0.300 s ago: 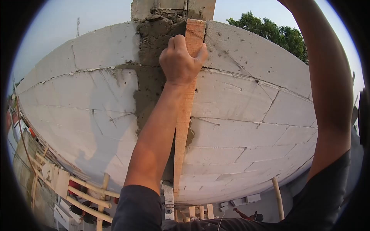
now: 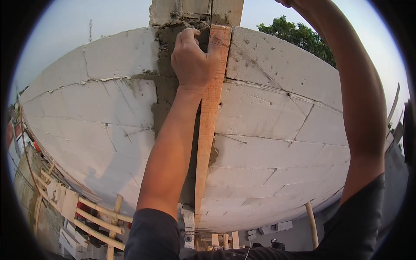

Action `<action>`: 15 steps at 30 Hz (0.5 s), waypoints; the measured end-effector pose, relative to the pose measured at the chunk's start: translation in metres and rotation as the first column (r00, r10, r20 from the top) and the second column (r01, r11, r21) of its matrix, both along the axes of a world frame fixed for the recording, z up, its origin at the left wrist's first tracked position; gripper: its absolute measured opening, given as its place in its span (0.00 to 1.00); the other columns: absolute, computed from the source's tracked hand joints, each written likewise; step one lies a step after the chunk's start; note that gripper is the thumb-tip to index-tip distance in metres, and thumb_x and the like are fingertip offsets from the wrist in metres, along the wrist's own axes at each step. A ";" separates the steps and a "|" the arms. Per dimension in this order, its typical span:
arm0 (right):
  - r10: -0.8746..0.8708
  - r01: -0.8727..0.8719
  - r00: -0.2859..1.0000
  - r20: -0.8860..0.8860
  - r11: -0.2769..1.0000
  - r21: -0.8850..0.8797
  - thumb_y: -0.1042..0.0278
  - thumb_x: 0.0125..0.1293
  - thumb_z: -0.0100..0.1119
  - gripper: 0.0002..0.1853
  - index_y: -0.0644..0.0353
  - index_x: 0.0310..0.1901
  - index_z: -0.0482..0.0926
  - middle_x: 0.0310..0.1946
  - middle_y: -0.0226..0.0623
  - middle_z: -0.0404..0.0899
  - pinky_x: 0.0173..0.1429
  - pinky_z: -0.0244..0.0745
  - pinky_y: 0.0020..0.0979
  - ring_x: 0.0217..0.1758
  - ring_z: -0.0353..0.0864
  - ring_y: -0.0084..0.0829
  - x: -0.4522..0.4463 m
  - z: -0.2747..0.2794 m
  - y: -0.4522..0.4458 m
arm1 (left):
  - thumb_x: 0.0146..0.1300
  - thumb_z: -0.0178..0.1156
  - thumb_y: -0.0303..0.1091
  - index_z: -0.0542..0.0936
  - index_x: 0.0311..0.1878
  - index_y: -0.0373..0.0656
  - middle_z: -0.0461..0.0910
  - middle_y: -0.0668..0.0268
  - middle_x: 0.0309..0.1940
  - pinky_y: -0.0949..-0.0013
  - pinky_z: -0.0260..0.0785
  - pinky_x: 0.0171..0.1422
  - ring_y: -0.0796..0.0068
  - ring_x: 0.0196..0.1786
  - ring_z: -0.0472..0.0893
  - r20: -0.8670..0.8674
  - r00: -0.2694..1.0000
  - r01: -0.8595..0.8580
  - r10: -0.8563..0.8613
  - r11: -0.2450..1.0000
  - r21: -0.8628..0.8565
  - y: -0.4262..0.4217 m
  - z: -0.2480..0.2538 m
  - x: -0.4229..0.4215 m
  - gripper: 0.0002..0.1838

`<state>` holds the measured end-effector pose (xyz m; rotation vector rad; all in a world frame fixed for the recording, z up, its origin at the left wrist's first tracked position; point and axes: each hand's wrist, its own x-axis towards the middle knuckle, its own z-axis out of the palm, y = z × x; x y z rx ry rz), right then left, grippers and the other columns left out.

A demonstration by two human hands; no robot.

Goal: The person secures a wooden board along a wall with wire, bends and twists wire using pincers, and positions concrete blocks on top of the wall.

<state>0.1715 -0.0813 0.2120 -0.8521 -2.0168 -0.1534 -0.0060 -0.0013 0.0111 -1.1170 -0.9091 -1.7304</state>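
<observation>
A long wooden board [image 2: 211, 104] stands upright against the block wall, beside a strip of wet grey mortar [image 2: 167, 47]. Near the board's top is my left hand [image 2: 193, 60], its thumb lying on the board's front face and its fingers curled at the left edge, over the mortar. My right arm reaches up on the right. Only part of my right hand [image 2: 299, 3] shows at the top edge, and what it holds, if anything, is out of frame.
Pale wall blocks [image 2: 268, 108] spread to both sides. A concrete column [image 2: 234, 11] rises above the mortar, with a thin dark rod in front. Far below left are bamboo poles [image 2: 97, 219]; another bamboo pole [image 2: 311, 225] stands lower right. A tree [image 2: 299, 39] shows behind the wall.
My left hand has shifted up and left on the board, its thumb moving from the right edge onto the front face. My right hand has come partly into view at the top.
</observation>
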 end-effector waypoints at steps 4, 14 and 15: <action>0.004 -0.001 1.000 0.027 0.992 -0.127 0.59 0.80 0.53 0.15 0.60 0.35 0.76 0.19 0.24 0.63 0.25 0.51 0.32 0.20 0.56 0.22 0.007 -0.011 0.011 | 0.57 0.76 0.64 0.82 0.49 0.31 0.79 0.61 0.32 0.61 0.76 0.42 0.64 0.33 0.82 0.100 0.937 0.348 -0.334 0.884 -0.312 -0.015 0.059 -0.025 0.39; -0.045 0.042 0.999 -0.021 0.991 -0.127 0.61 0.78 0.54 0.14 0.59 0.33 0.76 0.19 0.24 0.63 0.24 0.51 0.32 0.19 0.57 0.21 0.010 -0.008 0.018 | 0.71 0.61 0.29 0.85 0.30 0.37 0.81 0.68 0.21 0.73 0.66 0.31 0.81 0.24 0.77 0.236 0.655 0.755 -0.718 0.610 -0.239 -0.015 0.076 -0.019 0.12; -0.093 0.090 0.995 -0.018 0.984 -0.155 0.61 0.78 0.54 0.14 0.60 0.34 0.76 0.19 0.24 0.64 0.24 0.52 0.31 0.19 0.58 0.21 0.007 -0.005 0.018 | 0.71 0.61 0.29 0.85 0.29 0.37 0.80 0.68 0.20 0.73 0.66 0.30 0.81 0.24 0.76 0.218 0.680 0.732 -0.700 0.634 -0.248 -0.015 0.075 -0.017 0.13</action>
